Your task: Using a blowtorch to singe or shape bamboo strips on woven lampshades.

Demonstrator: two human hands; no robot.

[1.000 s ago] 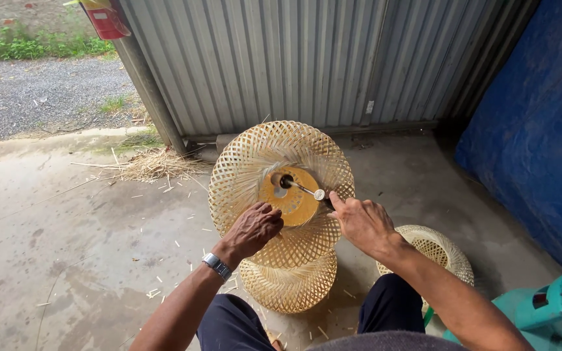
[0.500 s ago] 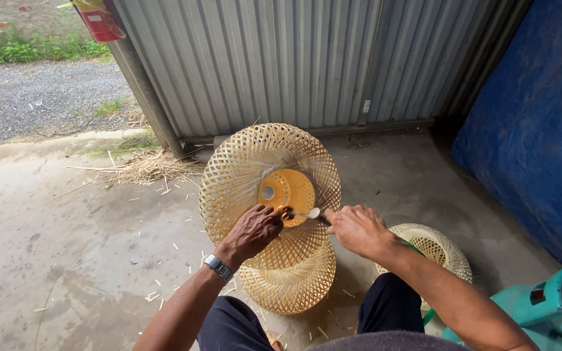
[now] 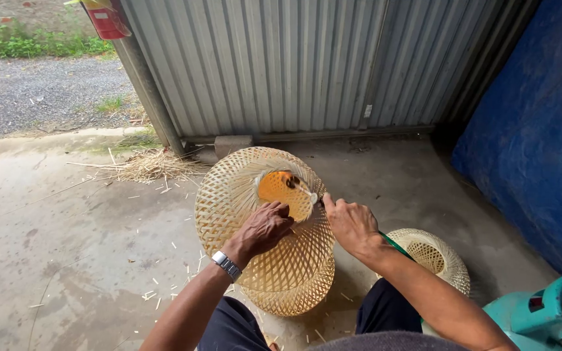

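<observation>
My left hand [image 3: 265,227] grips the rim of the round opening of a woven bamboo dome basket [image 3: 229,195], holding it tilted above my knees. An orange glow [image 3: 281,185] fills that opening. My right hand [image 3: 352,224] is closed on a thin tool with a green shaft [image 3: 395,246]. The tool's pale metal tip [image 3: 313,198] sits at the edge of the opening. A metal watch [image 3: 227,265] is on my left wrist.
A second woven basket [image 3: 294,296] lies under the held one and a third [image 3: 434,257] sits to the right on the concrete floor. A teal gas cylinder [image 3: 541,312] is at bottom right. A corrugated metal wall [image 3: 294,65] and blue tarp [image 3: 535,130] stand behind; straw [image 3: 151,166] lies at left.
The held basket has shifted left and turned, so its opening now faces more to the right. My right hand moved in closer, bringing the tool tip to the opening's edge.
</observation>
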